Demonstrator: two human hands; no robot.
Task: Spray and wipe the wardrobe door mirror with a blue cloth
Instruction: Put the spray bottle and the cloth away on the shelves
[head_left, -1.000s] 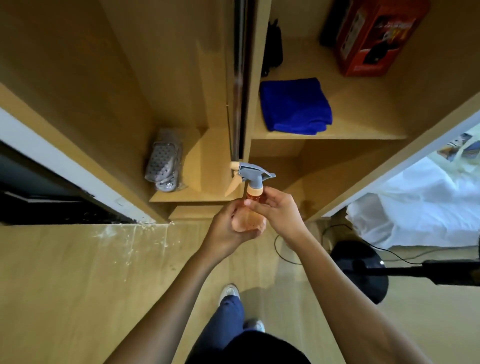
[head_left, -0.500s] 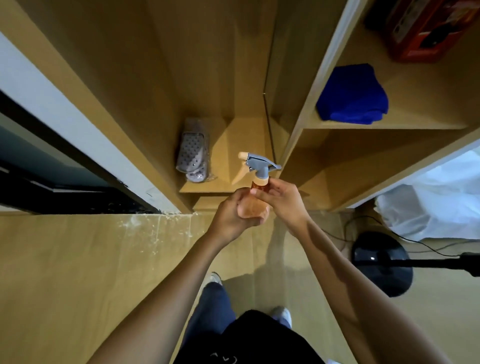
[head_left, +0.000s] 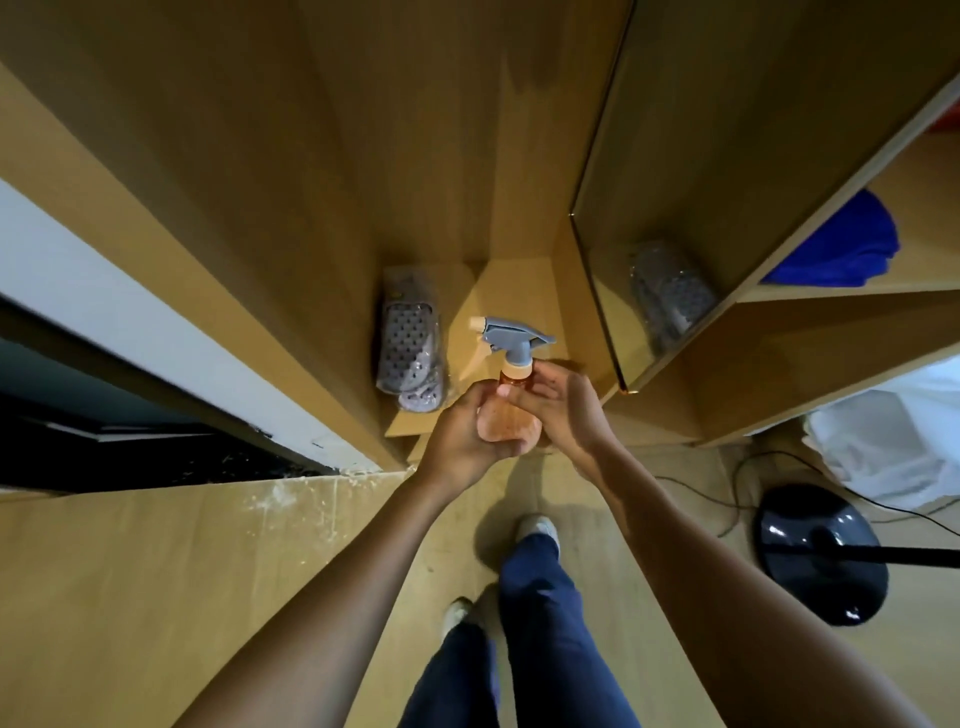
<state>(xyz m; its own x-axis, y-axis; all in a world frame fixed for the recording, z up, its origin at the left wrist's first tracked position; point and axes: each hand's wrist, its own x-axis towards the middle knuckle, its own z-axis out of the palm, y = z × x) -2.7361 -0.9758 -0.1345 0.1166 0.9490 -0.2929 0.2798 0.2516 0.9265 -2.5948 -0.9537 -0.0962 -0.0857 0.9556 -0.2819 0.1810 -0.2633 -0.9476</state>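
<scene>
An orange spray bottle (head_left: 511, 418) with a grey trigger head and a pale nozzle pointing left is held upright in front of the wardrobe. My left hand (head_left: 462, 441) grips its body from the left. My right hand (head_left: 563, 410) wraps the bottle's right side, fingertips at its neck. The wardrobe door mirror (head_left: 727, 171) stands open to the right of the hands and reflects the wardrobe's inside. A folded blue cloth (head_left: 841, 247) lies on a shelf at the far right, partly hidden by the door's edge.
Grey perforated slippers in a clear bag (head_left: 410, 345) lie on the wardrobe floor, left of the bottle. A black fan base (head_left: 821, 551) with a cable stands on the wooden floor at right. White bedding (head_left: 893, 441) lies behind it. My legs and shoes (head_left: 535, 530) are below.
The view has swung left: the blue cloth and shelves slid to the right edge, and the mirror face now shows. Both hands keep hold of the bottle.
</scene>
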